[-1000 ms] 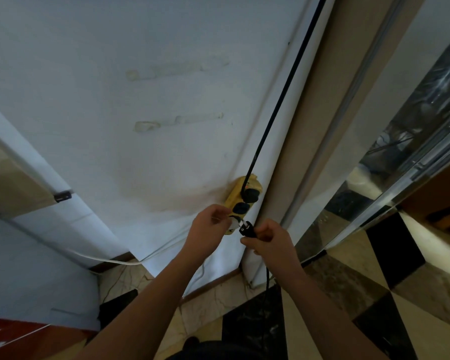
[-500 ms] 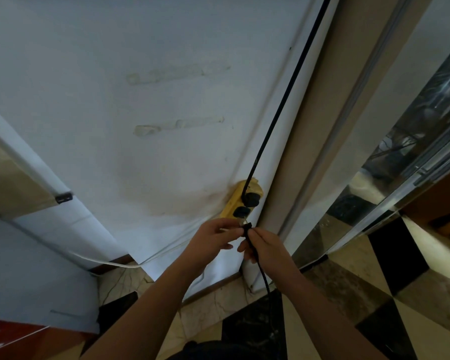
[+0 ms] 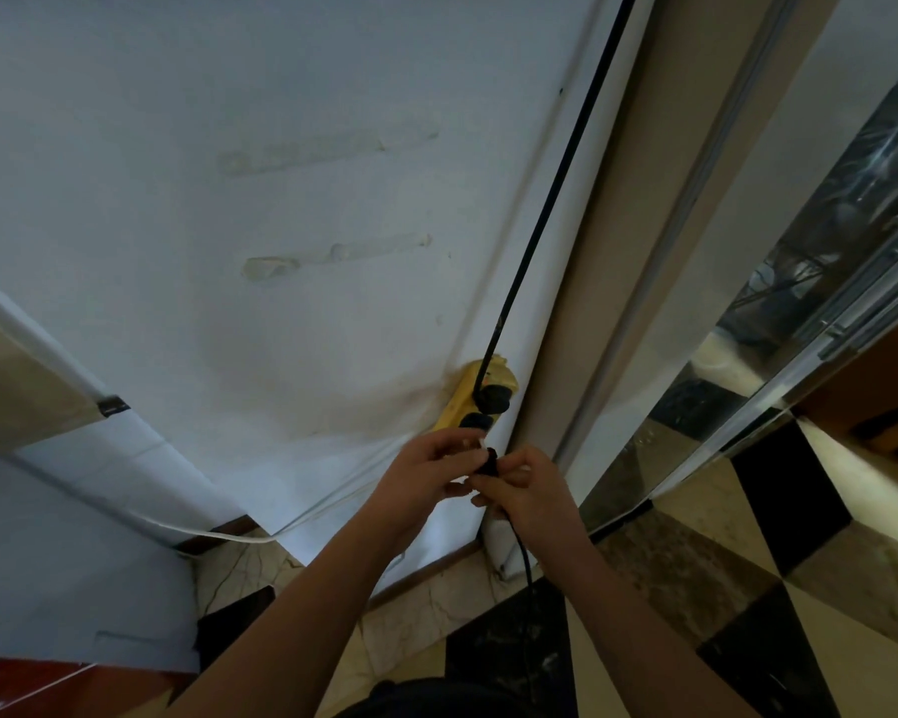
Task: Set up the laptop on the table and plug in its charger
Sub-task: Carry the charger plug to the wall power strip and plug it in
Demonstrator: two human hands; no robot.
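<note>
Charger plug (image 3: 490, 461) sits pinched between your two hands, just below the yellow power strip (image 3: 480, 393) on the wall; your right hand (image 3: 532, 492) curls round it and its cord (image 3: 524, 557) hangs down from there; your left hand (image 3: 426, 471) pinches it from the other side; the free hole lies just above your grip, hidden by your fingers; I think you need to push the plug up and toward the wall; two black plugs already sit higher on the strip.

Indoor home corner, scuffed white wall (image 3: 281, 199), checkered marble floor (image 3: 799, 588), yellow power strip (image 3: 462, 401) mounted low
</note>
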